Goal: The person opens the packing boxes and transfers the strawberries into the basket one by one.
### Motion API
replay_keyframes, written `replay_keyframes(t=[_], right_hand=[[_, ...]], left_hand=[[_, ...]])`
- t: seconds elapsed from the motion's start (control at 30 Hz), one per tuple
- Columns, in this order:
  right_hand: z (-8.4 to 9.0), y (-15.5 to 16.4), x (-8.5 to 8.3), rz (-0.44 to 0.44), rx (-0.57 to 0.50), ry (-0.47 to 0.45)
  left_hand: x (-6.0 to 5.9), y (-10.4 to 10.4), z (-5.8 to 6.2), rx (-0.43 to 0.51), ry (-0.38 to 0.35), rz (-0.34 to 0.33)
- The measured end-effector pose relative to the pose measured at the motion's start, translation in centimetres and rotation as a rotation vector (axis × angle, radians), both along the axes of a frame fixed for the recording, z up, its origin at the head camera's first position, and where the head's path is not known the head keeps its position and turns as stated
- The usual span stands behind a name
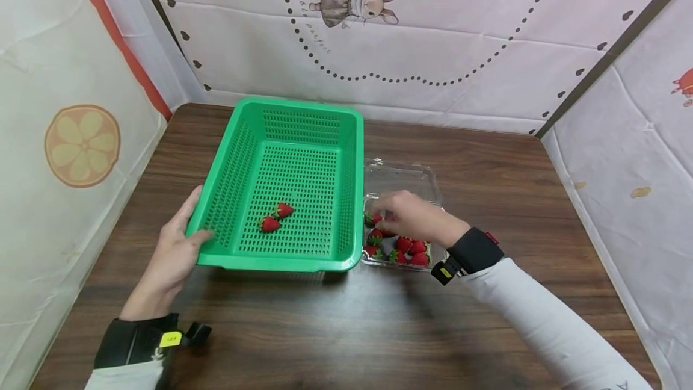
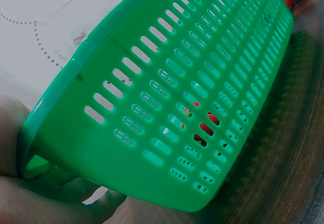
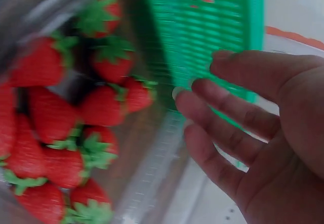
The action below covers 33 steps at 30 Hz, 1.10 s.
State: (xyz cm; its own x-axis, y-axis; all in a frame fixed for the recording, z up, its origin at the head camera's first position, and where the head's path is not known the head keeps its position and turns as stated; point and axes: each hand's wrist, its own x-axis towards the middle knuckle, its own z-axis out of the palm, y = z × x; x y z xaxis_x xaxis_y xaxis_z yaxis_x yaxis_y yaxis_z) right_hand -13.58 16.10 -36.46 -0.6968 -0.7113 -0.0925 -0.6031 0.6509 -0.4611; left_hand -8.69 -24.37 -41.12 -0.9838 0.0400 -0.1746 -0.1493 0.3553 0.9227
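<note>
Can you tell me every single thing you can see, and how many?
Basket: one, green, left of the clear box
Strawberries in the basket: two, red with green leaves, on its floor
Clear box: one, see-through, right of the basket, lid open
Strawberries in the box: several, red and green, some hidden
Table: one, brown, underneath
Walls: three, whitish with printed pictures, left, back and right
Sleeves: two, white, on the arms
Wristbands: two, black, on the wrists
Left hand: one, bare, gripping the basket's edge
Right hand: one, bare, over the box
</note>
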Motion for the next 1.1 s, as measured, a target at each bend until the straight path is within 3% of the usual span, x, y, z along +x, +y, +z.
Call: replay_keyframes(t=[0.2,0.4,0.83,1.1], right_hand=[[-2.5,0.0,-0.1,0.053,0.061,-0.013],[-3.6,-0.1,-0.1,0.092,0.094,-0.021],[-4.0,-1.6,0.2,0.106,0.303,0.14],[-4.2,-1.4,0.0,0.12,0.271,0.123]], left_hand=[[0.2,-0.1,0.0,-0.007,0.014,-0.008],[0.1,0.0,0.0,-0.004,0.02,-0.008],[0.1,0.0,0.1,-0.014,0.023,0.0],[0.2,0.0,0.1,-0.008,0.031,-0.008]])
